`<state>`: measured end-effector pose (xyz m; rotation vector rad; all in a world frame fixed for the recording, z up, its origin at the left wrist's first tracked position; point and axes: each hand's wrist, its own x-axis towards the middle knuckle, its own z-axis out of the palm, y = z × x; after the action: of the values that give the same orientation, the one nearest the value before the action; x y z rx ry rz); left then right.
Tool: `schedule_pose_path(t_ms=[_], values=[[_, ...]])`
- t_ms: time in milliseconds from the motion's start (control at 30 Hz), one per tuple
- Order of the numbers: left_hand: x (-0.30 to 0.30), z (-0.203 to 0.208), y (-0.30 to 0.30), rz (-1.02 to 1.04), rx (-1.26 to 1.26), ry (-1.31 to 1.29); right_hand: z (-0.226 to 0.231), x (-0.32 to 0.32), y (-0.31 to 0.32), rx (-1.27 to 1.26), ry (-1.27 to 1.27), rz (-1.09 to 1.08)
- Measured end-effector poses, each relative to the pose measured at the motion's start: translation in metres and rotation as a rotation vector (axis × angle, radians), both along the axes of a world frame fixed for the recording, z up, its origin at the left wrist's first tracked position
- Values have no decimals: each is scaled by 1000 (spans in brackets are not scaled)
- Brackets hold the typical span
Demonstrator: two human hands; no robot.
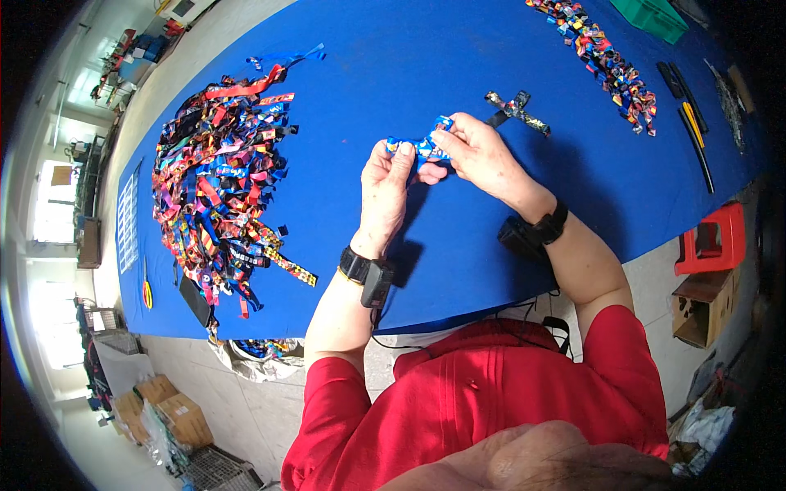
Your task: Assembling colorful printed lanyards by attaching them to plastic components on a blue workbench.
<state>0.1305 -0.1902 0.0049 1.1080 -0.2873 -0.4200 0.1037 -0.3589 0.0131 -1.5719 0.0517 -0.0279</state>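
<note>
A blue printed ribbon strip (424, 150) is stretched and folded between my two hands, above the middle of the blue table. My left hand (385, 184) pinches its left part between thumb and fingers. At its right part, my right hand (483, 155) grips the ribbon, the thumb pressed on top. Just beyond my right hand lies a dark patterned ribbon piece (518, 112), folded into a cross shape. To the left is a large heap of multicoloured ribbon strips (217, 188). At the far right, a long row of folded ribbon pieces (602, 65) runs across the cloth.
Scissors with yellow handles (147, 293) lie at the left edge of the blue table (368, 270). Black and yellow tools (694, 127) rest at the right. A green crate (652, 18) stands at the far right corner. Beside the table are a red stool (712, 239) and a cardboard box (702, 307).
</note>
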Motion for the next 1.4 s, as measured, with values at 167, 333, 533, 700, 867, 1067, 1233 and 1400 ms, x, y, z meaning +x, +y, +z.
schedule_pose_path(t_ms=[167, 333, 533, 700, 867, 1067, 1233, 1400], values=[[3, -2, 4, 22, -12, 24, 11, -5, -2, 148, 113, 70], [4, -5, 6, 1, -11, 22, 11, -5, 0, 186, 71, -18], [4, -2, 5, -29, 10, 37, 12, -6, -1, 87, 3, -11], [3, -1, 6, -46, 22, 31, 18, -7, -3, 63, -62, 34], [4, -1, 5, -40, 35, 57, 17, -6, -1, 101, -120, 46], [4, -1, 6, -31, 30, 56, 15, -5, -1, 130, -71, 48], [4, -1, 4, -27, 43, 54, 5, -1, 1, 168, -144, 13], [3, -2, 3, -3, 72, -7, -6, 4, 1, 124, -176, -9]])
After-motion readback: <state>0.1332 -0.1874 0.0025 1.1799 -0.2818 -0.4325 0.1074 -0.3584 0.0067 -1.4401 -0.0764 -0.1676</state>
